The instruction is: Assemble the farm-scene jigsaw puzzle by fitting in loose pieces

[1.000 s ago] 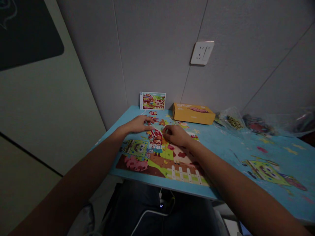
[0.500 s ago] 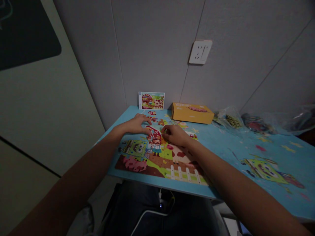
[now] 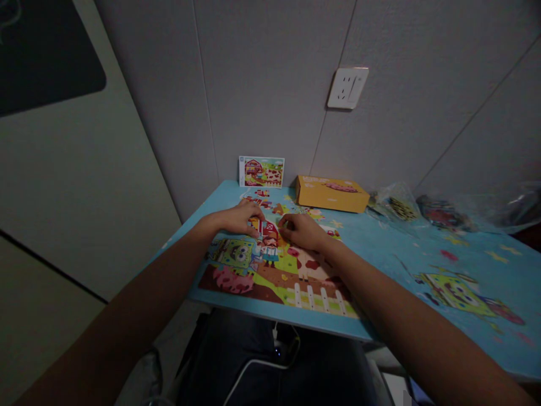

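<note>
A partly joined farm jigsaw puzzle (image 3: 270, 276) lies flat on the table, showing a farmer, a pig, part of a cow and a white fence. At its upper left, my left hand (image 3: 240, 219) has thumb and fingers on either side of a red-and-yellow puzzle piece (image 3: 255, 223), beside the red barn part. My right hand (image 3: 303, 231) rests at the puzzle's upper edge, just right of the barn, its fingers curled in toward the thumb. Whatever is under those fingertips is hidden. Loose puzzle pieces (image 3: 262, 193) lie beyond my hands.
A picture card (image 3: 262, 171) of the farm scene leans on the wall, next to a yellow box (image 3: 332, 194). Clear plastic bags (image 3: 399, 206) with contents lie along the back right. The blue table (image 3: 380, 265) carries printed cartoon figures. A white cable (image 3: 262, 363) crosses my lap.
My left hand has shifted slightly right and toward me, and the red-and-yellow piece now shows between its fingers. My right hand stays nearly still. The view has tilted a little.
</note>
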`<state>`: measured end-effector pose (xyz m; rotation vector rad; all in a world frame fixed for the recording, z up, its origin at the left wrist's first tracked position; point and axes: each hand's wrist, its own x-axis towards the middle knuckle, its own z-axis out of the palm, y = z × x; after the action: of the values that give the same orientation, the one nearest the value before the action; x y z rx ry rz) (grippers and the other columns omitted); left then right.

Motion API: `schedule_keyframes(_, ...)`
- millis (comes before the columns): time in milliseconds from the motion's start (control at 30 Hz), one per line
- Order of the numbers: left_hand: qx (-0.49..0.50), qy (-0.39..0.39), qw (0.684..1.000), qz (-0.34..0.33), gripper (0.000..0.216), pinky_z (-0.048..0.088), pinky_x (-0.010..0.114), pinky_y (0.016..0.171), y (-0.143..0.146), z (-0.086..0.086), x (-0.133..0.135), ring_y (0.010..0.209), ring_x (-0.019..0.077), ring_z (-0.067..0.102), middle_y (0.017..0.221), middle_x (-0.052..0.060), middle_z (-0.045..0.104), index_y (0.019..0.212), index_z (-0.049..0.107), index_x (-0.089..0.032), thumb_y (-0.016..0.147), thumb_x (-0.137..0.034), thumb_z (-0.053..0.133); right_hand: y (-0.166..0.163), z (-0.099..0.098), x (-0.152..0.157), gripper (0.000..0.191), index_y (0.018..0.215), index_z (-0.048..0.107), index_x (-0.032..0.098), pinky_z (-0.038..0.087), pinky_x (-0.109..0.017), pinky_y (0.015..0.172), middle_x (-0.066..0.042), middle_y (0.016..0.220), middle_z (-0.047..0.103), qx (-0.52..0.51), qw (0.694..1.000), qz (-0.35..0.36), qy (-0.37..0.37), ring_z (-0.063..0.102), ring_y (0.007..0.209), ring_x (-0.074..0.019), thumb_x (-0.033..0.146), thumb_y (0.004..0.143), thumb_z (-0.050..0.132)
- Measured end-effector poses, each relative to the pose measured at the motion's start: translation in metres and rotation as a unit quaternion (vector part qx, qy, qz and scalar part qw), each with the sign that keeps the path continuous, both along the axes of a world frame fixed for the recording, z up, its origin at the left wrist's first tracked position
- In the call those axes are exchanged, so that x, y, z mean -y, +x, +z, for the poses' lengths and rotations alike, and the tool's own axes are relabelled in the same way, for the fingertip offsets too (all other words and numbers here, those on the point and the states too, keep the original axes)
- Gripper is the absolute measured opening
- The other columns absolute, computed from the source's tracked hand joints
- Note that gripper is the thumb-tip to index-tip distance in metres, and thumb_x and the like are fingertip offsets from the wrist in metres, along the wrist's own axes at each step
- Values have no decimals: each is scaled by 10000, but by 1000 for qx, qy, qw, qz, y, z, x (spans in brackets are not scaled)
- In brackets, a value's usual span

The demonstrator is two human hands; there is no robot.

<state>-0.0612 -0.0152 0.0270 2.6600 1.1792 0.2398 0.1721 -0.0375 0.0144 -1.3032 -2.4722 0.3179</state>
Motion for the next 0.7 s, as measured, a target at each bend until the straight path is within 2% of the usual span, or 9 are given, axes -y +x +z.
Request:
schedule_keyframes(100,74,-17,996,54,341,386,353,910,3,2,1,999,242,536,996,77,621,967,641,-177,664,-314,718,0,-1,-1,180,910,657,157,328,-229,562,-41,709,657,0,1000,-1,3,520,580,-126,227,787,545)
schedule_keyframes(200,188,-87,972,112,352,452,296,728,5,2,0,748,171,597,828,44,636,1116,565,-179,776,-266,591,0,-1,-1,192,926,655,155,330,-230,565,-42,711,658,1,1000,-4,0,526,586,-129,229,785,549)
schedule_keyframes(267,223,-101,962,124,392,450,273,673,5,0,-2,682,149,598,805,34,644,1200,520,-189,812,-244,529,0,-1,-1,198,931,655,154,331,-229,565,-44,716,661,3,1000,-4,-3,530,587,-129,234,789,543)
schedule_keyframes(367,182,-51,975,120,279,434,259,688,3,-1,-4,745,152,599,886,41,664,1055,615,-195,787,-247,554,0,-1,-2,193,922,652,155,329,-227,561,-44,722,663,4,1000,-2,-7,531,587,-127,234,791,536)
schedule_keyframes(467,102,-12,986,132,189,412,255,675,2,1,-4,757,170,585,862,44,665,879,650,-179,726,-288,634,1,-1,-2,183,916,650,157,327,-224,558,-40,719,663,2,1000,0,-10,529,582,-123,231,790,538)
schedule_keyframes(567,62,-7,983,175,212,386,256,619,0,4,-3,687,168,567,782,42,655,843,645,-176,694,-326,667,1,-2,-2,174,908,653,159,328,-223,559,-39,726,665,0,1000,1,-7,527,583,-121,226,789,544)
schedule_keyframes(700,65,-47,974,214,209,351,255,545,3,4,-2,571,154,540,610,17,609,857,636,-174,750,-348,593,0,-1,-1,176,910,656,159,320,-226,549,-37,709,659,2,1000,-4,-2,520,573,-121,231,797,542)
